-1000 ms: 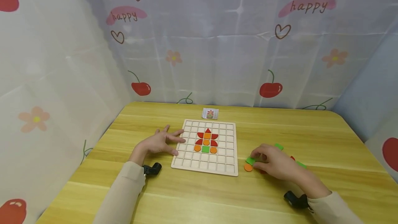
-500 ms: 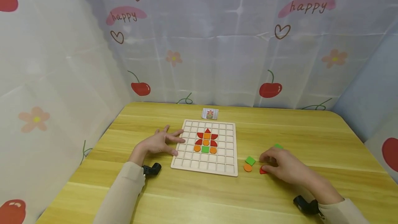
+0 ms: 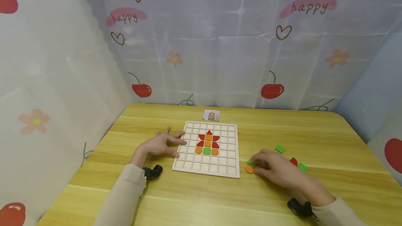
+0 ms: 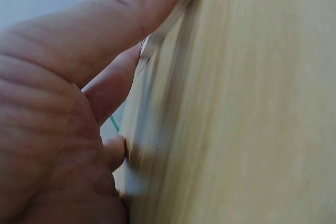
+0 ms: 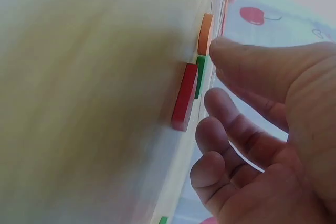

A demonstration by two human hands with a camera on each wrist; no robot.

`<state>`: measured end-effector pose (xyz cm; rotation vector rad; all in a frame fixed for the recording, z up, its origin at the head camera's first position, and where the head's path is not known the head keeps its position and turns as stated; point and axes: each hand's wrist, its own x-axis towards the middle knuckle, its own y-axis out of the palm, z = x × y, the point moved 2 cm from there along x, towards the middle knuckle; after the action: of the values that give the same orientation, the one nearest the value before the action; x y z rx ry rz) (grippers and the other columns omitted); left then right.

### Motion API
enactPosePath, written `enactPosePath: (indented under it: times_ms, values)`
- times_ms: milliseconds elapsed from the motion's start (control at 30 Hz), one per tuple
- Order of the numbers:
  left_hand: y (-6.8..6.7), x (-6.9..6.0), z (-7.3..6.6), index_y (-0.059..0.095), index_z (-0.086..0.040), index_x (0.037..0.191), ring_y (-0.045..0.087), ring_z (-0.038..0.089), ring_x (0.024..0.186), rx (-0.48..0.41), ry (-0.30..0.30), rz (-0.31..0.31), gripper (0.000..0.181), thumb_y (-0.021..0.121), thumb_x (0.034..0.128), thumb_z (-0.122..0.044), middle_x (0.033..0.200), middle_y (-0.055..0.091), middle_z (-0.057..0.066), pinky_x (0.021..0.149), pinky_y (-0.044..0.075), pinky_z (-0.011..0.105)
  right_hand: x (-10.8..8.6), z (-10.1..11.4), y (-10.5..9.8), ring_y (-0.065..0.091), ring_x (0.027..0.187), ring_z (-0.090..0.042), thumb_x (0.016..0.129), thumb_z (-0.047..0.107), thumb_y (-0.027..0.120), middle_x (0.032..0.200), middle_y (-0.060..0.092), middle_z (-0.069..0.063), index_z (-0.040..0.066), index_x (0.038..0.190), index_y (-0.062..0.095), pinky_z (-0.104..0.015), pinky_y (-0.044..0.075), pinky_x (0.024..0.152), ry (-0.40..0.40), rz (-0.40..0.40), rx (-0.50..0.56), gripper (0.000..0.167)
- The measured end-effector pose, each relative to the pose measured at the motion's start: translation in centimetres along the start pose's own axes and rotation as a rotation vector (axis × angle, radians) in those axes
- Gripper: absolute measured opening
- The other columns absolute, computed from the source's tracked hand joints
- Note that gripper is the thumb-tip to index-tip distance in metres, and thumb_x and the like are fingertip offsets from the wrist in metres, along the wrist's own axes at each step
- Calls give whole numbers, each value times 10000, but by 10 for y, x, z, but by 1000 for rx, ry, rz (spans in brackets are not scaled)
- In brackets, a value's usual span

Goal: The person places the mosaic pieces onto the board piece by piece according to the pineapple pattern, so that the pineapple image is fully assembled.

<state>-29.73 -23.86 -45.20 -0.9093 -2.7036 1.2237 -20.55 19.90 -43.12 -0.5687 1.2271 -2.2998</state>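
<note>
The gridded wooden board (image 3: 188, 165) holds red, orange and green pieces in its middle. At its left edge lies the left hand (image 3: 160, 144), fingers spread, with fingertips touching the border. To the right of the board, the right hand (image 3: 277, 168) hovers low over loose pieces, fingertips at a green square (image 3: 251, 163) beside an orange disc (image 3: 249, 169). In the right wrist view a red piece (image 5: 185, 98), the orange disc (image 5: 206, 35) and a green piece (image 5: 200, 77) stand near the thumb, and nothing shows between thumb and fingers.
A small pattern card (image 3: 211, 115) lies behind the board. Behind and beside the right hand are a green square (image 3: 280, 149), a red piece (image 3: 293, 162) and another green piece (image 3: 302, 167). A printed curtain (image 3: 201, 44) hangs beyond the table.
Over the last half second the right hand moved left, back toward the green square, uncovering red and green pieces on its right. The left hand has stayed in place.
</note>
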Motion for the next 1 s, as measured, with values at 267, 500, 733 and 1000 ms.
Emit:
enactPosePath:
  times_ms: [267, 500, 733, 1000]
  values:
    - [1, 0, -1, 689, -376, 1342, -170, 406, 1591, 2, 3, -2, 560, 854, 808, -411, 1671, 324, -124, 1195, -207, 698, 11, 3, 3, 568, 892, -87, 915, 110, 771, 1133, 642, 18, 166, 1198, 727, -267, 523, 767, 8, 4, -114, 292]
    - [1, 1, -1, 689, -382, 1340, -168, 398, 1594, 1, -5, -3, 559, 855, 807, -408, 1669, 325, -132, 1198, -206, 693, 13, 3, 4, 592, 907, -81, 930, 49, 734, 1126, 642, 9, 144, 1199, 734, -267, 537, 755, -10, 49, -121, 285]
    - [2, 0, 1, 687, -372, 1346, -175, 399, 1592, -13, -2, -3, 563, 855, 810, -400, 1668, 329, -131, 1195, -211, 694, 18, 4, 4, 547, 891, -69, 946, 109, 741, 1109, 636, 21, 163, 1132, 715, -328, 550, 811, 29, 60, -137, 195]
    - [1, 0, 2, 692, -380, 1338, -169, 399, 1593, -7, -2, -7, 551, 853, 811, -405, 1668, 330, -131, 1196, -210, 693, 33, 14, 6, 556, 902, -99, 967, 127, 716, 1079, 652, 14, 109, 1144, 700, -372, 552, 841, 65, 49, -162, 179]
